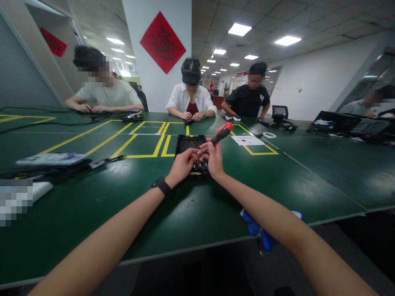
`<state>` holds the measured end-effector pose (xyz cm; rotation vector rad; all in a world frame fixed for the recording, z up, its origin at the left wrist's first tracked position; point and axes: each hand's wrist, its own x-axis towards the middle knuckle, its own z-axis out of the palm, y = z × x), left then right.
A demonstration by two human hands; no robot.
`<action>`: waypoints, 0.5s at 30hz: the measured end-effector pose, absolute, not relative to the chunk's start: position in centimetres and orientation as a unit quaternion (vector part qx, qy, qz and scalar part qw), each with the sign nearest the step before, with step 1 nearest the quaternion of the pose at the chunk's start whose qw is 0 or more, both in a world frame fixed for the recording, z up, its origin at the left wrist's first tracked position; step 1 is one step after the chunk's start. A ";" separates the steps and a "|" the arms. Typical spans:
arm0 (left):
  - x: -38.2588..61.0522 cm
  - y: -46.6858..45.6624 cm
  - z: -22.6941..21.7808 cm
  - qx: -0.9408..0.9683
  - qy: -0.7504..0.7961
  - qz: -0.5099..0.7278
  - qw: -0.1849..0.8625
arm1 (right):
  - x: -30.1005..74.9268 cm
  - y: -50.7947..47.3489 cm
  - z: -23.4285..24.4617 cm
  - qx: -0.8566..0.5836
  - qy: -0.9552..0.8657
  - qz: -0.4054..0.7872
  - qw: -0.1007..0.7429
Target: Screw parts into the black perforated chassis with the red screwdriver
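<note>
A screwdriver (222, 132) with a red and black handle slants up to the right in my right hand (215, 161), its thin shaft pointing down to the left. My left hand (182, 165), with a dark watch (163, 187) on the wrist, is closed in a pinch near the shaft's tip. Whatever its fingertips hold there is too small and covered to make out. Below and behind both hands lies an open black case (185, 142) with small pieces in its near half, partly hidden by my fingers.
Yellow tape (135, 156) marks the green table (138, 230). A white sheet (247, 140) lies right of the case, blue gloves (255, 224) at the front edge under my right forearm. Cables and a flat pack (52, 159) are at left. Several people sit across the table.
</note>
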<state>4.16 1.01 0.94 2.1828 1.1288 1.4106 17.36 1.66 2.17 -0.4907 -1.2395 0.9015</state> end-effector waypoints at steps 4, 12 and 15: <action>3.9 1.3 1.3 0.671 0.441 0.579 0.140 | 17.9 2.1 2.5 -0.322 -0.563 0.238 0.723; 2.7 2.3 0.7 0.540 0.452 0.653 0.278 | 19.4 4.0 1.6 -0.410 -0.613 0.240 0.632; 2.8 2.2 0.8 0.519 0.412 0.667 0.342 | 19.4 4.3 1.1 -0.444 -0.624 0.257 0.589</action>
